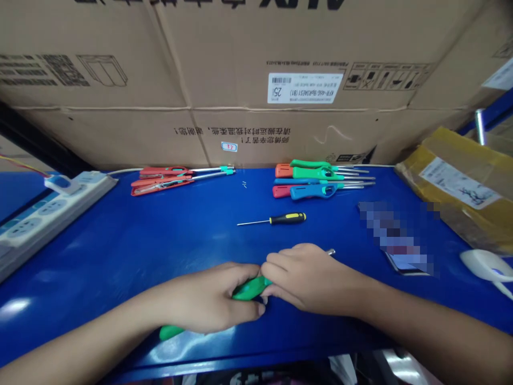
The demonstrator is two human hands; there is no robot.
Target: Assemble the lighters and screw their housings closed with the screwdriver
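Observation:
A green long-necked lighter [249, 289] lies across both my hands, above the near part of the blue table [192, 230]. My left hand [208, 299] is wrapped over its green handle, whose end shows below the wrist. Closed around the front of the same lighter is my right hand [300, 275], and a metal tip sticks out past its knuckles. The middle of the lighter is partly hidden by my fingers. Beyond my hands rests a screwdriver [287, 218] with a black and yellow handle, its shaft pointing left.
Several assembled lighters [312, 182] lie at the back, right of red opened lighter bodies [164, 179]. A power strip [60, 206] runs along the left. At right are a blurred phone [401, 262], a taped box [460, 182] and a white device [484, 266]. A cardboard box [232, 85] walls the back.

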